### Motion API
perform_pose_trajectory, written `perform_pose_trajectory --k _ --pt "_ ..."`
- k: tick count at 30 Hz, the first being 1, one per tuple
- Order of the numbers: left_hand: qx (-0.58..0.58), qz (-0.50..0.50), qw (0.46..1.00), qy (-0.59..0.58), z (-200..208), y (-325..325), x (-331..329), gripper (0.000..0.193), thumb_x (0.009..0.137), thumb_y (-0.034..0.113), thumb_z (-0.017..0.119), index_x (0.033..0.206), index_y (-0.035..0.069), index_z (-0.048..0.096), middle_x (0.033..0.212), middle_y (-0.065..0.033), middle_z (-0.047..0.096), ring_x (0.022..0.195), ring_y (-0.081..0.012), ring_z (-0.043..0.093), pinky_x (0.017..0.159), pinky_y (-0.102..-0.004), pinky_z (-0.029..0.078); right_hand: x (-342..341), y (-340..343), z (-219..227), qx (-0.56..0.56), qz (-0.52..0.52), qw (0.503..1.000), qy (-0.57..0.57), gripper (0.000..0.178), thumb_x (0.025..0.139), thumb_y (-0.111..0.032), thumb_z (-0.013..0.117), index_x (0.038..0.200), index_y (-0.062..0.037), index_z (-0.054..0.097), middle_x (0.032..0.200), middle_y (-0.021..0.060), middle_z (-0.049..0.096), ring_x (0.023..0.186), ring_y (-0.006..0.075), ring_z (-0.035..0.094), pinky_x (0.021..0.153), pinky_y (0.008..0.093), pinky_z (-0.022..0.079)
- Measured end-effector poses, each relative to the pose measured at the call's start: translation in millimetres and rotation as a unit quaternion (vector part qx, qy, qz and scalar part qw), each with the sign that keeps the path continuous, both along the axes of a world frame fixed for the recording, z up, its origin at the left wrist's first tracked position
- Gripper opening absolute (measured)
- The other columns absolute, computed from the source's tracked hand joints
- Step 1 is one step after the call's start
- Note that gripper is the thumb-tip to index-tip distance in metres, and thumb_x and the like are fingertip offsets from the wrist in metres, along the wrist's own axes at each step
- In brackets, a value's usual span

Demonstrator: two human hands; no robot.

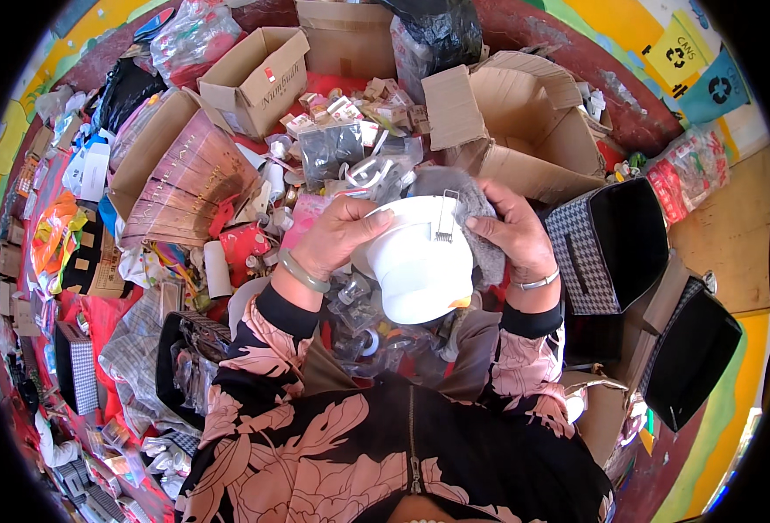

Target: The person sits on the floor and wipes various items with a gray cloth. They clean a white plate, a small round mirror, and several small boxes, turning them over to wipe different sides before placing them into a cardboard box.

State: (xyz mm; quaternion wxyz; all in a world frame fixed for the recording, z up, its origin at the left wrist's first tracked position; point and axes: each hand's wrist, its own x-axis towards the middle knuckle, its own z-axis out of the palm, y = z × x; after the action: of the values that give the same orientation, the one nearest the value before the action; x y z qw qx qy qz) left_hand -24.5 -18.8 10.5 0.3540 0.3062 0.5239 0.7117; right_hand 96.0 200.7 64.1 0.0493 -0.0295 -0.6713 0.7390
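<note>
1. Head view: the person stands over a heap of sorted scrap, holding a white round lamp housing (422, 266) up in front of the chest, above a pile of clear plastic bits (363, 327).
2. The step in hand looks like wiping or checking the lamp: a grey cloth (476, 218) sits behind and to the right of it, pressed to its side.
3. The left hand (337, 234) is curled narrow, fingers closed over the lamp's upper left rim, thumb hidden behind it.
4. The right hand (516, 234) is also closed, pinching the cloth against the lamp's right edge, beside a metal spring clip (443, 225) that stands up from the rim.
5. My guess is that the next move calls for a firm left grip while the cloth works round the rim, keeping fingers off that clip.
6. Around them: an open cardboard box (524, 131) just beyond the hands, a smaller box (258, 78) further left, and a checked bin (607, 248) at the right elbow.
7. A stack of pink flat packs (189, 183) lies to the left, well apart from the lamp.
</note>
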Motion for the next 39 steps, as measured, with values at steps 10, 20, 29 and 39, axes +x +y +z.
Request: perform_pose_trajectory --k 10,20,29,39 --pt "-0.002 0.053 0.994 0.092 -2 6 10 0.030 0.091 0.025 0.059 0.091 -0.004 0.067 0.075 0.0026 0.060 0.068 -0.0044 0.051 0.060 -0.0206 0.042 -10 0 -13 0.204 -0.006 0.978 0.031 0.018 0.084 -0.011 0.065 0.094 0.0039 0.061 0.073 0.0036 0.060 0.067 0.0065 0.049 0.062 0.0234 0.044" --pt "0.135 0.167 0.970 -0.115 -2 0 5 0.031 0.087 0.028 0.062 0.090 -0.003 0.067 0.082 -0.0057 0.067 0.073 -0.0121 0.061 0.068 -0.0254 0.046 -10 6 -28 -0.090 -0.055 0.991 0.086 0.016 0.085 -0.011 0.065 0.095 0.0002 0.067 0.084 0.0012 0.066 0.074 0.0082 0.058 0.068 0.0219 0.046" --pt "0.274 0.160 0.917 -0.243 4 -4 -12 0.031 0.088 0.024 0.061 0.103 -0.003 0.063 0.095 -0.0115 0.067 0.084 -0.0206 0.066 0.079 -0.0318 0.052 -23 -31 -51 -0.254 -0.092 0.953 0.135 0.023 0.092 -0.013 0.055 0.111 -0.0009 0.060 0.103 0.0044 0.065 0.092 0.0115 0.059 0.084 0.0256 0.045" --pt "-0.005 0.062 0.990 0.124 15 -11 -5 0.025 0.087 0.020 0.064 0.086 -0.005 0.066 0.069 0.0024 0.060 0.063 -0.0035 0.050 0.056 -0.0216 0.041 -4 -15 -22 0.276 -0.112 0.945 0.136 0.021 0.089 -0.015 0.059 0.102 0.0019 0.060 0.084 0.0096 0.064 0.076 0.0159 0.061 0.067 0.0280 0.047"
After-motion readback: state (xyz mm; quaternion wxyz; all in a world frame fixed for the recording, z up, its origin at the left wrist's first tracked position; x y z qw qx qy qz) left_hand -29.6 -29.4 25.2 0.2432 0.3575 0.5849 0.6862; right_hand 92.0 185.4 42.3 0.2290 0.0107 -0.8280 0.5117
